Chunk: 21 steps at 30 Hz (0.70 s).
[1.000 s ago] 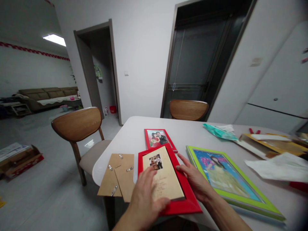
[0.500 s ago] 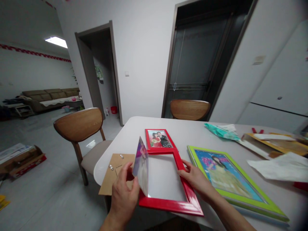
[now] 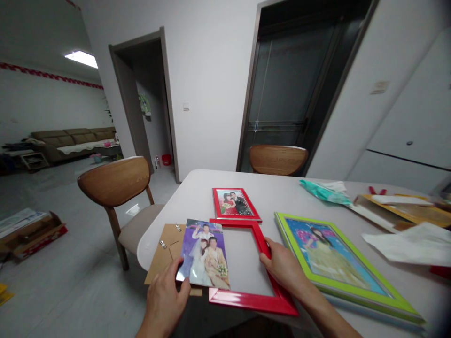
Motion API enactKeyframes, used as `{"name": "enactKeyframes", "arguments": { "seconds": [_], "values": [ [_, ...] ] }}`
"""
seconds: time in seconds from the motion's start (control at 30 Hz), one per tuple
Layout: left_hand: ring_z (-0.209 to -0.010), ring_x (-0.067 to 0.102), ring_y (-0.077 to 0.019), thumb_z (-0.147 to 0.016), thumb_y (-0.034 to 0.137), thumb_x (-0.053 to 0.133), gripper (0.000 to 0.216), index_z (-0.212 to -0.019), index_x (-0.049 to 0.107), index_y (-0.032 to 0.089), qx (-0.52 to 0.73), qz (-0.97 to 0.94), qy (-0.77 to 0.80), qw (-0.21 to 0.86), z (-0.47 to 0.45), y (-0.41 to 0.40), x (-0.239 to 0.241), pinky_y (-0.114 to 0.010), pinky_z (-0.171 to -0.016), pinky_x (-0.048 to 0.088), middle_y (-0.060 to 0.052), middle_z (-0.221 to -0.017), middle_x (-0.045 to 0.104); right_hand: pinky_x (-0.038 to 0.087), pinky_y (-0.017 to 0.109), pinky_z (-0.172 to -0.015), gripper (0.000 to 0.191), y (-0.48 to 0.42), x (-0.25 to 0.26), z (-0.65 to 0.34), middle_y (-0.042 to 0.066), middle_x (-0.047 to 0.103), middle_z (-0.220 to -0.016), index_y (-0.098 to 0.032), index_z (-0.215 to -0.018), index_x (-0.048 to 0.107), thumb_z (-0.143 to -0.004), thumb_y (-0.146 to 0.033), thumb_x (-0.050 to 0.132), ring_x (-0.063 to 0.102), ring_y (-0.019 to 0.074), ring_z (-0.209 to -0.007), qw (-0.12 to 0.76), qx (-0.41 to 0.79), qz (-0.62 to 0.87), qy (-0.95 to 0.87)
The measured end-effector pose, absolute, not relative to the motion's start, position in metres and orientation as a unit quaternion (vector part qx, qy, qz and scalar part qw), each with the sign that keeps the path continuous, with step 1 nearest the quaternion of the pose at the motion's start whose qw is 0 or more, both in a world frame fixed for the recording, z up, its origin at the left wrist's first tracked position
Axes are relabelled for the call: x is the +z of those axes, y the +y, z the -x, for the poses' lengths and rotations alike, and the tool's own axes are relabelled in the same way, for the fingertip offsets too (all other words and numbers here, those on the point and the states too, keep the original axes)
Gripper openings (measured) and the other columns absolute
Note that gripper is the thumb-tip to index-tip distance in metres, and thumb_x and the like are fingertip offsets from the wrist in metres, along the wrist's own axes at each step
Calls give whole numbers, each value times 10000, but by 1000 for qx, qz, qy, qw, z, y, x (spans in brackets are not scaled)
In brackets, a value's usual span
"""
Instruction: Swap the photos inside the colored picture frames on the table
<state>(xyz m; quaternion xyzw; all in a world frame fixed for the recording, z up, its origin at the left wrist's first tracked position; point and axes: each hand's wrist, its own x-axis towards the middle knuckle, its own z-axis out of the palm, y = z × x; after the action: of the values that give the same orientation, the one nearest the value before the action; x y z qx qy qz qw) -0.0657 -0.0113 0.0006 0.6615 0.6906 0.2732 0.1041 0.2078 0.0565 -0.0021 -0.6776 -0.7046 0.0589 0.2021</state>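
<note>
My left hand pinches the lower left corner of a wedding photo print, held face up over the left side of an empty red picture frame. My right hand grips the red frame's right edge, thumb on top. The frame lies at the near edge of the white table. Under the photo's left side lies a brown cardboard backing board with metal clips.
A small red framed photo lies just beyond. A large green framed picture lies to the right. Papers, a teal bag and a yellow frame sit far right. Wooden chairs stand at left and behind the table.
My left hand lifted the print out of the red frame, turned it picture side up and moved it left. The right hand stayed on the frame's right edge.
</note>
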Motion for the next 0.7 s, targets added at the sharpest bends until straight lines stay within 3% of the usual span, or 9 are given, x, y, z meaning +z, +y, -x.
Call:
{"name": "enactKeyframes", "arguments": {
  "seconds": [0.2,0.33,0.5,0.6,0.7],
  "values": [
    [-908,545,-245,-703,271,444,343,-1026,520,182,247,-705,665,18,65,-12,7,-382,-796,406,-80,-963,605,383,311,-726,358,57,-3,-209,154,596,-875,-53,-1017,531,-719,-204,402,548,219,-779,185,25,676,-713],
    [-1050,455,-268,-672,245,475,425,-1093,484,185,262,-746,612,-9,59,-11,7,-432,-881,352,-103,-1130,521,349,346,-841,368,57,3,-195,149,548,-1043,-92,-1035,536,-701,-212,440,492,231,-946,278,28,637,-719],
    [-1215,263,-269,-590,125,467,633,-1211,380,210,173,-819,546,28,45,-8,6,-497,-986,175,-90,-1322,333,434,260,-602,424,56,4,-154,83,622,-841,-105,-1103,495,-705,-230,421,566,145,-642,330,302,578,-682],
    [-1217,258,-282,-571,117,462,643,-1205,396,206,131,-826,547,38,38,-8,9,-518,-981,166,-97,-1311,352,365,199,-424,465,58,1,-134,15,596,-628,-103,-1126,465,-675,-212,436,504,101,-470,365,454,555,-595],
    [-1185,324,-274,-577,107,450,633,-1203,405,190,138,-821,553,34,34,-6,6,-499,-974,221,-101,-1283,394,276,159,-354,410,59,4,-123,-46,518,-506,-125,-1038,519,-638,-208,488,400,53,-375,392,610,482,-492]
  ]
}}
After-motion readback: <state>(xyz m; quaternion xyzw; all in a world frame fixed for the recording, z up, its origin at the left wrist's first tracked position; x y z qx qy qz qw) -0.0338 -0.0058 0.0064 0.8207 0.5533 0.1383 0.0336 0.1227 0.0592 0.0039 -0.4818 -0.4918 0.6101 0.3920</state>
